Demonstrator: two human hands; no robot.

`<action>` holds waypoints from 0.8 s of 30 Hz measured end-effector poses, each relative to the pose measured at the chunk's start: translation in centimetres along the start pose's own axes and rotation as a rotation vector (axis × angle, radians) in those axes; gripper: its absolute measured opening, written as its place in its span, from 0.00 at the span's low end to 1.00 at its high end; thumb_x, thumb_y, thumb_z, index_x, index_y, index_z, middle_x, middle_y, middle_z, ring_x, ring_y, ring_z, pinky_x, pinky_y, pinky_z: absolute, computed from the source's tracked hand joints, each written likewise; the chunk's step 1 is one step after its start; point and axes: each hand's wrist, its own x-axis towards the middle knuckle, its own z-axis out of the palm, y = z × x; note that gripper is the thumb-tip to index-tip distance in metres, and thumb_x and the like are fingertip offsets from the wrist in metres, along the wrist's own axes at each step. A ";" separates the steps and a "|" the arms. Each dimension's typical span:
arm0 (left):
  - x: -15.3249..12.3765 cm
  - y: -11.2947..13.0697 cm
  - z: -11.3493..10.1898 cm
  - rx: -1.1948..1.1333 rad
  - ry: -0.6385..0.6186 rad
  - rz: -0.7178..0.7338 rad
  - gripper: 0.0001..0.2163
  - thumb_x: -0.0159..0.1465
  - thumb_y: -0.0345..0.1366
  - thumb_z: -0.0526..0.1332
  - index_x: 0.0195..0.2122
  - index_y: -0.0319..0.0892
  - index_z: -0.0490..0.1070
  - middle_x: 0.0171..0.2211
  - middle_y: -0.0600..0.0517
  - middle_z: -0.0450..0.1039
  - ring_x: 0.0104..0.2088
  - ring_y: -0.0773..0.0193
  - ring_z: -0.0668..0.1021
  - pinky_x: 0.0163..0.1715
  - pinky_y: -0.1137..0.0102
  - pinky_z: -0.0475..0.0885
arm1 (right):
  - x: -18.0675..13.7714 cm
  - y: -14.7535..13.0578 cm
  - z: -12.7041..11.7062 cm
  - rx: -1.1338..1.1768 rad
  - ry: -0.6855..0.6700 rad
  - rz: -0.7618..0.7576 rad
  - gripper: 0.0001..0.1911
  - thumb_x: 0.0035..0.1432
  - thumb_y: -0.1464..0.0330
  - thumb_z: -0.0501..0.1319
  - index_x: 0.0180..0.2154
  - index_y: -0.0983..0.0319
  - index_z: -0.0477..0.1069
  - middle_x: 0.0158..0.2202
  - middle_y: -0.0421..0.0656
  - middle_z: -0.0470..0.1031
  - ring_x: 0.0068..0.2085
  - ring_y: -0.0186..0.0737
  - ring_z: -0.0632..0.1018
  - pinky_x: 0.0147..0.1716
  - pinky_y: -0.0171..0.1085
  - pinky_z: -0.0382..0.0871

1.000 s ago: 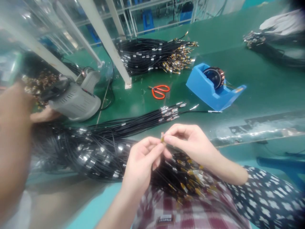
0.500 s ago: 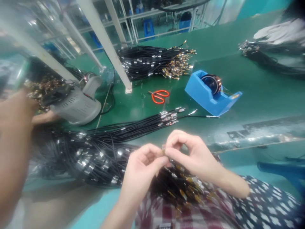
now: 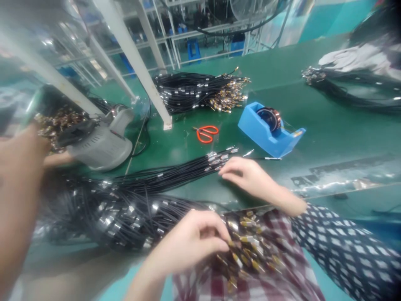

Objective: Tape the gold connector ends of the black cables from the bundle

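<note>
My left hand (image 3: 191,240) is low over my lap, its fingers pinched together among the gold-tipped cable ends (image 3: 247,246) lying on the checked cloth. My right hand (image 3: 250,177) reaches forward onto the green table, fingers stretched out flat. Its fingertips touch the silver-tipped ends of a laid-out row of black cables (image 3: 188,169). A thick bundle of black cables with silver bands (image 3: 119,209) runs from the table's left down to my lap.
A blue tape dispenser (image 3: 266,131) and orange scissors (image 3: 205,133) lie beyond my right hand. Another cable bundle (image 3: 194,90) sits behind a white post (image 3: 140,71). A grey machine (image 3: 100,144) stands left. Another person's blurred arm (image 3: 19,188) fills the left edge.
My hands, held together pinching one small gold connector, have parted. The right moved forward onto the cable row on the table; the left dropped to the connectors on my lap.
</note>
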 end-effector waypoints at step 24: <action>2.6 -0.5 -0.6 -0.174 0.563 0.099 0.09 0.61 0.38 0.65 0.29 0.38 0.75 0.21 0.53 0.73 0.16 0.73 0.64 0.15 0.76 0.57 | -1.4 0.5 -8.8 -0.033 0.465 0.288 0.08 0.53 0.63 0.66 0.33 0.61 0.78 0.33 0.45 0.80 0.31 0.41 0.77 0.32 0.39 0.71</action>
